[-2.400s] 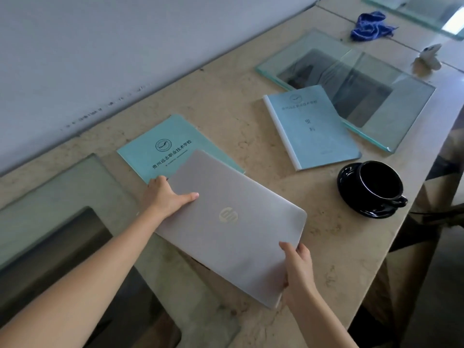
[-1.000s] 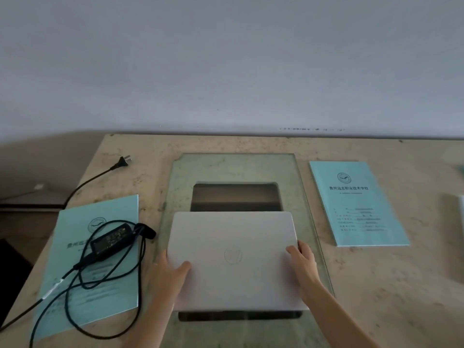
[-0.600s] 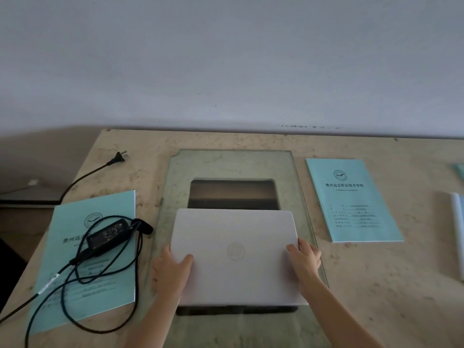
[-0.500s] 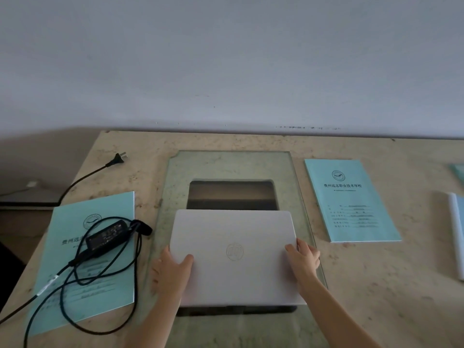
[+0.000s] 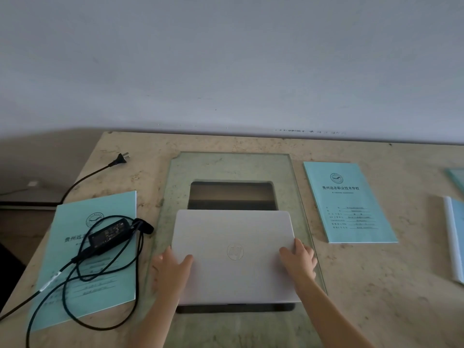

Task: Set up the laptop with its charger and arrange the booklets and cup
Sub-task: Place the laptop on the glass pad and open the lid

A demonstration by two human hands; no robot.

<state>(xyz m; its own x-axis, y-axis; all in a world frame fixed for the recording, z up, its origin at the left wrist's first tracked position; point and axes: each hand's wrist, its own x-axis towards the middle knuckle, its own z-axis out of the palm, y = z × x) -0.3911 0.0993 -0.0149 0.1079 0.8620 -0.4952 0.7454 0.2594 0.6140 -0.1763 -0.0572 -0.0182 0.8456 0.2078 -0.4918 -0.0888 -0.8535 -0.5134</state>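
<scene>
A closed silver laptop (image 5: 234,254) lies flat on a glass pane (image 5: 226,167) in the middle of the stone table. My left hand (image 5: 170,270) grips its left edge and my right hand (image 5: 298,259) grips its right edge. A black charger brick (image 5: 110,233) with coiled cable rests on a teal booklet (image 5: 85,272) at the left; its plug (image 5: 121,158) lies loose on the table. A second teal booklet (image 5: 349,204) lies to the right of the glass. A third booklet (image 5: 455,242) shows at the right edge. The cup is out of view.
A wall rises directly behind the table (image 5: 376,285). A rectangular dark opening (image 5: 232,195) shows under the glass behind the laptop. The table's left edge drops off beside the left booklet. Another glass pane corner (image 5: 458,177) sits far right.
The laptop was carried from the right part of the table over to the glass pane and set down there. Over the last second both hands kept holding its sides with hardly any shift.
</scene>
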